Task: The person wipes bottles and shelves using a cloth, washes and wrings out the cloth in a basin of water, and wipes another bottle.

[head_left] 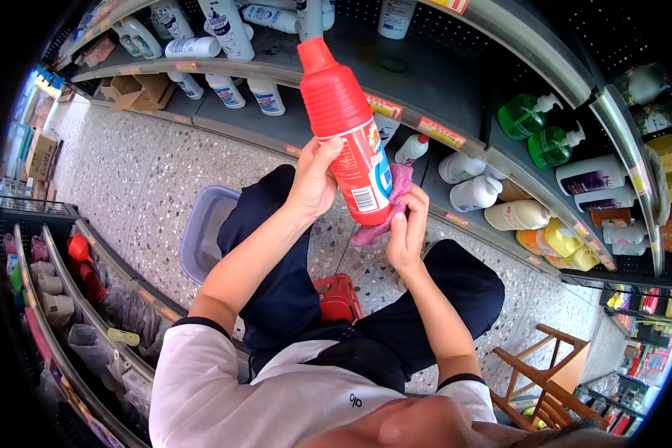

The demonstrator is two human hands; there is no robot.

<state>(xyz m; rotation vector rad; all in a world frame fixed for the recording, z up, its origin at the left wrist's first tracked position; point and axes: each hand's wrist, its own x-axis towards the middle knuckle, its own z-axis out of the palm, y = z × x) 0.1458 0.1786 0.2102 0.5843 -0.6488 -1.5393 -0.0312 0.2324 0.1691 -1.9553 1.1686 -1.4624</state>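
Note:
A red bottle (343,112) with a ribbed upper part and a red cap is held up, tilted, in front of the shelf. My left hand (315,179) is wrapped round its lower left side, thumb on the label. On the other side, my right hand (408,231) pinches a pink cloth (400,181), which lies against the bottle's lower right side and passes under its base. Part of the cloth hangs below the bottle.
Shelves ahead hold white bottles (474,193), green pump bottles (551,147) and a cardboard box (145,91). On the floor are a lilac basin (199,231) and a red stool (336,297) between the legs. A wooden chair (549,373) stands lower right, another shelf (112,321) lower left.

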